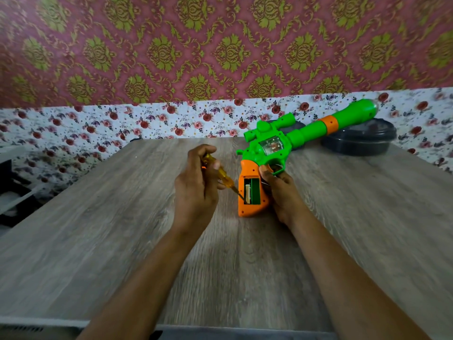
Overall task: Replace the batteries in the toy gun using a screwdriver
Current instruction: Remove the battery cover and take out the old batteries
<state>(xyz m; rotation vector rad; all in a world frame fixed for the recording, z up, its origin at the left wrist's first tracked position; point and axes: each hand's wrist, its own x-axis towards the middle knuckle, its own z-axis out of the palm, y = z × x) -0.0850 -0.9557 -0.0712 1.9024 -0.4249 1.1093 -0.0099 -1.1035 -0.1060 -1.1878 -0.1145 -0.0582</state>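
A green and orange toy gun (304, 133) lies on the wooden table (122, 217), barrel pointing to the far right. Its orange grip (247, 209) faces me with the battery compartment (251, 191) uncovered; a white battery and a green part show inside. My right hand (282, 192) grips the handle just below the trigger guard. My left hand (196, 185) is closed around a screwdriver (223, 176) with a clear yellow handle. Its metal tip touches the lower left edge of the compartment.
A dark round lidded container (360, 141) stands behind the gun's barrel at the back right. A floral cloth (98, 128) covers the surface behind the table. Dark and white objects (12, 187) lie off the table's left edge.
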